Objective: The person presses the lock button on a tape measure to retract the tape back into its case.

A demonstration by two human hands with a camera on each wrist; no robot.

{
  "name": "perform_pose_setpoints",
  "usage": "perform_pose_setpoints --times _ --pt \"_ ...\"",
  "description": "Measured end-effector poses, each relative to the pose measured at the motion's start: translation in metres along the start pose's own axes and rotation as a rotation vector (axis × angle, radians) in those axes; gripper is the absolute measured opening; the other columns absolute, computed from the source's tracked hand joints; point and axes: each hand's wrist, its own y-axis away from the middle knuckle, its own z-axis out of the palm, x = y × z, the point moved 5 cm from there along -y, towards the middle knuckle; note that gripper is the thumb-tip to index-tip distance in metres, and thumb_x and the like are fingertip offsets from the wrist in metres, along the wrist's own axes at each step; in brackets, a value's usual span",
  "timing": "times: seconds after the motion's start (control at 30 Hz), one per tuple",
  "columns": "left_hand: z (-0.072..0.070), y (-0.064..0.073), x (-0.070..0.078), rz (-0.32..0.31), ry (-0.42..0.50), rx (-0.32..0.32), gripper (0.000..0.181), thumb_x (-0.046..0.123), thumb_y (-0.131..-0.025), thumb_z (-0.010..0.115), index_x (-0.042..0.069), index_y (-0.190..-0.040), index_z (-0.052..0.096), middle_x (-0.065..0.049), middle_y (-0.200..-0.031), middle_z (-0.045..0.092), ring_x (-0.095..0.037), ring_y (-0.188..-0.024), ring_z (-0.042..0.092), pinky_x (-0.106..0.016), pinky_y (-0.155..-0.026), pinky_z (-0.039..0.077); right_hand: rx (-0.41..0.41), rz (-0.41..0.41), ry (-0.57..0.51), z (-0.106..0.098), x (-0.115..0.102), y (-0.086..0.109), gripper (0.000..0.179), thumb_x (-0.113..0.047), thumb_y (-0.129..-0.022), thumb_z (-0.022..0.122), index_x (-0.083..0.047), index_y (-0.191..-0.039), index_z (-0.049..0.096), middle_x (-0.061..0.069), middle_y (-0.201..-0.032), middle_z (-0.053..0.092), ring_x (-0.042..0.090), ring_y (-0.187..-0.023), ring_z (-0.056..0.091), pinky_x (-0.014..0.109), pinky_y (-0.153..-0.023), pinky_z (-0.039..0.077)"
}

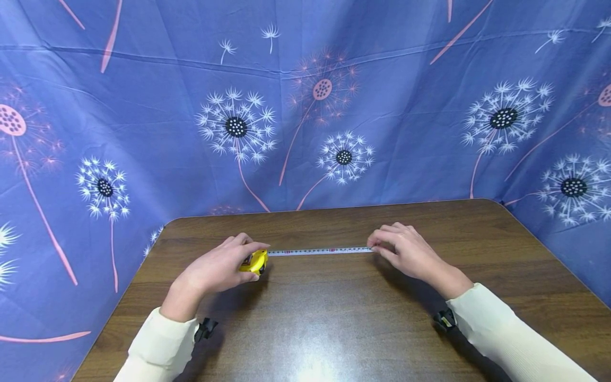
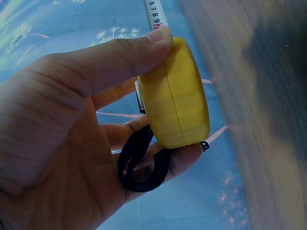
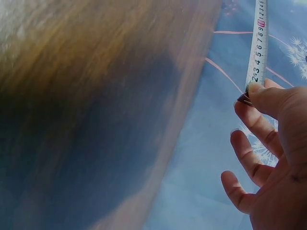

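Observation:
A yellow tape measure is gripped in my left hand, the thumb on one side of its case and fingers on the other. In the left wrist view a black wrist strap hangs from the yellow case. Its white blade, printed with numbers, stretches out straight to the right above the table. My right hand pinches the blade's free end between thumb and index finger. In the right wrist view the dark end hook shows at those fingertips, and the other fingers are loosely bent.
Below both hands lies a brown wood-grain table, with rounded far corners. A blue cloth with dandelion prints hangs behind it and along the sides. Black wrist devices sit at both cream sleeve cuffs.

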Motion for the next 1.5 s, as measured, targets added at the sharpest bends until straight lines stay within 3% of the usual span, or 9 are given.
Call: perform_pose_setpoints --times 0.8,1.5 --pt "0.005 -0.006 0.008 0.028 0.011 0.01 0.063 0.022 -0.085 0.087 0.014 -0.143 0.062 -0.004 -0.117 0.058 -0.023 -0.106 0.054 -0.044 -0.093 0.049 0.006 0.006 -0.043 0.005 -0.006 -0.004 0.019 -0.01 -0.089 0.081 -0.026 -0.097 0.072 -0.016 -0.093 0.067 0.017 -0.083 0.06 0.042 -0.073 0.043" --pt "0.006 -0.008 0.014 0.015 0.015 0.004 0.063 0.024 -0.086 0.086 0.015 -0.144 0.061 -0.003 -0.118 0.057 -0.022 -0.105 0.053 -0.043 -0.091 0.05 0.008 0.018 -0.067 0.008 -0.008 -0.009 0.02 -0.008 -0.09 0.08 -0.025 -0.097 0.072 -0.015 -0.094 0.068 0.017 -0.085 0.061 0.045 -0.076 0.045"
